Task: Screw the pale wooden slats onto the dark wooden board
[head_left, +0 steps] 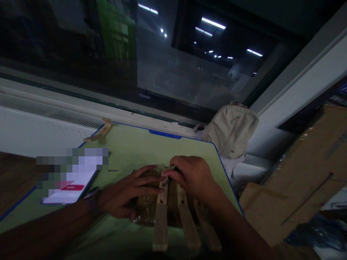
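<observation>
Three pale wooden pieces lie side by side with their near ends toward me: a left wooden piece, a middle wooden piece and a right wooden piece partly behind my forearm. Dark holes show in them. Under their far ends is a brown pack in shiny clear plastic. My left hand lies open across the pack, its fingertips at the left piece's edge. My right hand is closed in a pinch on a short dark rod above that piece; its exact kind is unclear.
A lit tablet or phone screen stands left on the light green table with its blue edge. An angled wooden part sits at the far left corner. Beyond are a beige backpack, a radiator and, right, a cardboard box.
</observation>
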`<state>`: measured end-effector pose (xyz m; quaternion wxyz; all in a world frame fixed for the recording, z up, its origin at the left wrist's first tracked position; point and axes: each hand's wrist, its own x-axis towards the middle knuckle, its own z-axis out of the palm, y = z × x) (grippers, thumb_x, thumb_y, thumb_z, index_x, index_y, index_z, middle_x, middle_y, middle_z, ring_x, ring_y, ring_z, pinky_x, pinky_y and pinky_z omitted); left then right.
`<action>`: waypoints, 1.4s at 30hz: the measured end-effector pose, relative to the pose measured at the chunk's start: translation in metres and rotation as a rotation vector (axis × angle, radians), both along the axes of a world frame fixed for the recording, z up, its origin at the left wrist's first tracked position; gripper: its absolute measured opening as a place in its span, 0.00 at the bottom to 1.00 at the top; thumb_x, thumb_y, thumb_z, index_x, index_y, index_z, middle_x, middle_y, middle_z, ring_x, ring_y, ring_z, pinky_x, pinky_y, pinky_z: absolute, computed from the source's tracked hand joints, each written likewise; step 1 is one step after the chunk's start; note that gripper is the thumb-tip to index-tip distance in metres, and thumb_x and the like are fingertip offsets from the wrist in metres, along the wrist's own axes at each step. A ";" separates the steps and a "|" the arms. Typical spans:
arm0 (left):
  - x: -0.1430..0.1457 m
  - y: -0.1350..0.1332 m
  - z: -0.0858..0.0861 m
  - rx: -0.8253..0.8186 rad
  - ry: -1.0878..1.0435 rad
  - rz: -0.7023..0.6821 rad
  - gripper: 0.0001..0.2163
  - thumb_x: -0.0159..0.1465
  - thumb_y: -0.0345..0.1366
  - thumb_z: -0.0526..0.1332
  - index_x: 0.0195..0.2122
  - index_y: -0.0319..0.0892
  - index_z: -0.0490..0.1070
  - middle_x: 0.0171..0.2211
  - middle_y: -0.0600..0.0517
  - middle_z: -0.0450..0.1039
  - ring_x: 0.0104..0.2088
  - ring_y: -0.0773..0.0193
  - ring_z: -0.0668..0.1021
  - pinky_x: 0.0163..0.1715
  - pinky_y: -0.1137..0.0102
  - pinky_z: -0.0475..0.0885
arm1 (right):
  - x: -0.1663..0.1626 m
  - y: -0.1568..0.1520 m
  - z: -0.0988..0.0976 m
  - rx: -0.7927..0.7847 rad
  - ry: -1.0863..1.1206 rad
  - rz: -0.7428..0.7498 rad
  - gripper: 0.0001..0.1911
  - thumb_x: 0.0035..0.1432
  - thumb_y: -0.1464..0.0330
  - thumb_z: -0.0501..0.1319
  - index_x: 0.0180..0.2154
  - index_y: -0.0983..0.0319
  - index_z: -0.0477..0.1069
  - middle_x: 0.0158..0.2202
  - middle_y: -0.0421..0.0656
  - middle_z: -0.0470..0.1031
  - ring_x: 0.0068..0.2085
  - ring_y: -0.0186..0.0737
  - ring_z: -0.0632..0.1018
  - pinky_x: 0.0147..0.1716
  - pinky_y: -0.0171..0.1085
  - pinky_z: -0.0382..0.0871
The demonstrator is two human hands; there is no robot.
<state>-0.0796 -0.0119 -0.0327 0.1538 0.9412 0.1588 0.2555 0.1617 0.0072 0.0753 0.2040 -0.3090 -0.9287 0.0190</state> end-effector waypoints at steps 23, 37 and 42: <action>0.005 0.002 0.003 0.059 -0.039 -0.055 0.33 0.66 0.60 0.42 0.65 0.45 0.52 0.66 0.43 0.53 0.66 0.48 0.56 0.66 0.48 0.44 | -0.002 -0.014 0.027 -0.004 -0.183 -0.178 0.17 0.64 0.55 0.56 0.33 0.62 0.70 0.25 0.43 0.72 0.28 0.39 0.72 0.27 0.35 0.52; 0.001 -0.001 0.000 -0.051 -0.073 -0.038 0.32 0.66 0.59 0.41 0.65 0.47 0.54 0.66 0.45 0.52 0.66 0.46 0.50 0.63 0.51 0.52 | -0.013 -0.006 0.017 -0.053 -0.061 0.037 0.12 0.61 0.60 0.61 0.34 0.62 0.70 0.30 0.41 0.74 0.32 0.37 0.72 0.30 0.34 0.57; -0.002 0.000 -0.003 -0.097 -0.048 -0.038 0.33 0.65 0.61 0.42 0.65 0.46 0.56 0.66 0.45 0.52 0.67 0.45 0.49 0.63 0.48 0.49 | -0.004 -0.008 0.025 0.002 -0.228 -0.253 0.23 0.65 0.54 0.52 0.27 0.63 0.71 0.24 0.44 0.73 0.29 0.40 0.71 0.27 0.37 0.50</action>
